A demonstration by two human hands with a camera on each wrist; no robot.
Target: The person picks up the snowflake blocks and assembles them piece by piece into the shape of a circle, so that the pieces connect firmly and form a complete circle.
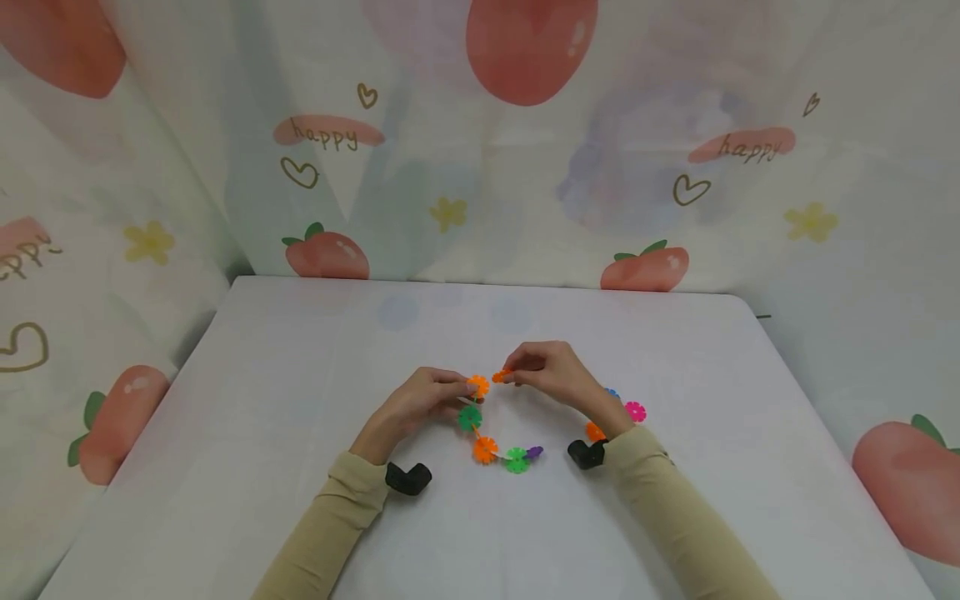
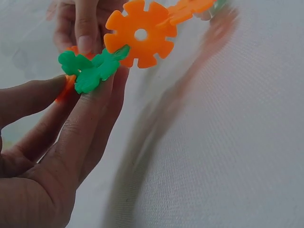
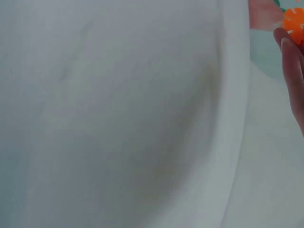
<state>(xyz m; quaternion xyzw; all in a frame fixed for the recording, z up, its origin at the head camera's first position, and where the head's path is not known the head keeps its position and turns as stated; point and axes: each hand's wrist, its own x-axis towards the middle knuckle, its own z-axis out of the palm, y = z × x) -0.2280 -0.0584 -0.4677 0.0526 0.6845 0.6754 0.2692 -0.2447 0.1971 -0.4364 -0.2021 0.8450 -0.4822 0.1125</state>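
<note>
- Sleeves (image 1: 341, 508) lie nearest; my left hand (image 1: 420, 404) pinches the flower chain (image 1: 487, 437) above the table (image 1: 300, 375).
- My right hand (image 1: 551, 375) pinches an orange piece (image 1: 501, 376) — touching the chain's top.

Right hand (image 3: 290, 71) cut off (edge), orange piece (image 3: 295, 23) too.

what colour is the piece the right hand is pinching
Orange. The right hand pinches a small orange piece; the head view shows it best.
</note>
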